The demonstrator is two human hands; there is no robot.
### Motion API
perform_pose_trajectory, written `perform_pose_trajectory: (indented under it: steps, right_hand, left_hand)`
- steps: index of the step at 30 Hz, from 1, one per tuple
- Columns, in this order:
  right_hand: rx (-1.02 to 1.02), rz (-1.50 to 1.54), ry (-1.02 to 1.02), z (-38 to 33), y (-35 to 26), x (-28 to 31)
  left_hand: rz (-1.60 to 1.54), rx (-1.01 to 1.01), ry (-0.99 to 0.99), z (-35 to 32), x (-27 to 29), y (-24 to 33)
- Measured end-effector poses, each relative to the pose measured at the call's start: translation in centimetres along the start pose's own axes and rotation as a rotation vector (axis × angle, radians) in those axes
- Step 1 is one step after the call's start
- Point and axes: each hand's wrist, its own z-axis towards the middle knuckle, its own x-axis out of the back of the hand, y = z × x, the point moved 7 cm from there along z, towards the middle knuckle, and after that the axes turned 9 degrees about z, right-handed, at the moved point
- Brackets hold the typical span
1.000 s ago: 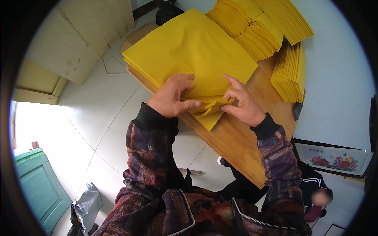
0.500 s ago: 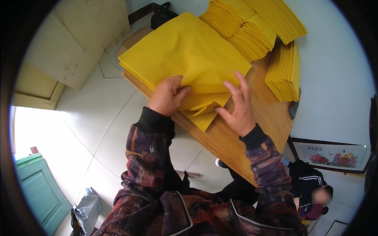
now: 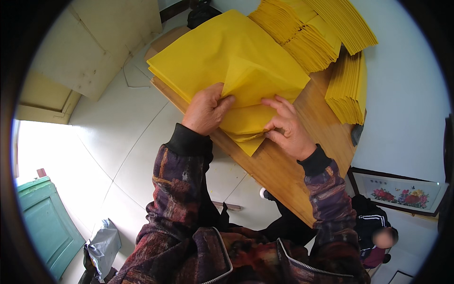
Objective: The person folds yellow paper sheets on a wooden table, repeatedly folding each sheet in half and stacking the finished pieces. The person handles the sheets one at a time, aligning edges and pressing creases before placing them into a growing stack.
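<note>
Yellow paper sheets point(image 3: 222, 61) lie stacked on a wooden table point(image 3: 288, 175). A person's left hand point(image 3: 204, 110) pinches a raised fold of the top sheet between thumb and fingers; just beside it, the right hand point(image 3: 286, 128) presses half-spread fingers onto the folded sheets. Beyond both hands stand bundles of folded yellow paper point(image 3: 307, 33).

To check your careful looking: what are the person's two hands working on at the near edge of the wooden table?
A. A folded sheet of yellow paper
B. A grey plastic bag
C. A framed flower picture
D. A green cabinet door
A: the left hand and right hand both press on the folded yellow paper at the edge of the wooden table.
</note>
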Motion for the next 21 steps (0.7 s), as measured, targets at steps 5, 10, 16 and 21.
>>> perform_pose_trajectory:
  steps: [5,10,16,21]
  right_hand:
    - [-0.025,0.088,-0.077,1.2,0.3,0.4]
    - [-0.028,-0.039,-0.095,1.1,0.2,0.1]
    - [-0.088,-0.121,0.347,-6.6,4.2,3.0]
    - [-0.492,0.033,1.136,-20.6,15.6,13.5]
  left_hand:
    - [0.011,-0.063,0.008,0.0,0.1,0.1]
    - [0.043,-0.065,0.040,0.0,0.0,-0.7]
    - [-0.050,-0.034,-0.032,-0.2,0.0,-1.1]
    - [-0.075,0.037,-0.084,-0.3,-0.1,-1.1]
